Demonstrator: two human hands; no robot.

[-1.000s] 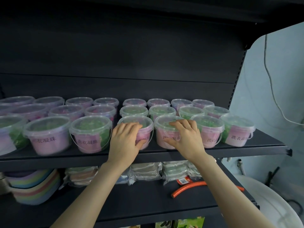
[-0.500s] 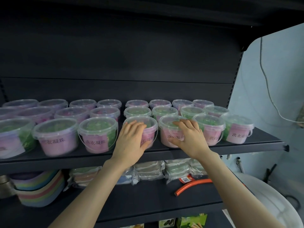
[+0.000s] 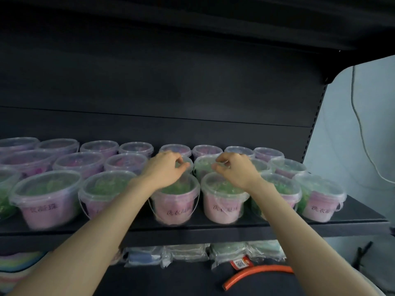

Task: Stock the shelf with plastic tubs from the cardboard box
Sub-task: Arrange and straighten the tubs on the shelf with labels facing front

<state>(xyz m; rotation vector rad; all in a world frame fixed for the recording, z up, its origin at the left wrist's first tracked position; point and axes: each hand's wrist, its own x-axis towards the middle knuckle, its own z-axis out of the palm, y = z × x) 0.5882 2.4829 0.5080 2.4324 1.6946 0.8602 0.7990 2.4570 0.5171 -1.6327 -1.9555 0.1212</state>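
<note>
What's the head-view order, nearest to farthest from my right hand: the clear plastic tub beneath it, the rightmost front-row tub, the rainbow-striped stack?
1. Clear plastic tub, front row, just below the right hand.
2. Rightmost front-row tub, far right.
3. Rainbow-striped stack, bottom left corner.

Left hand (image 3: 164,169) and right hand (image 3: 237,174) are recorded bare, forearms uncovered to the frame edge. A small glint is noted on one right finger; unidentifiable.
</note>
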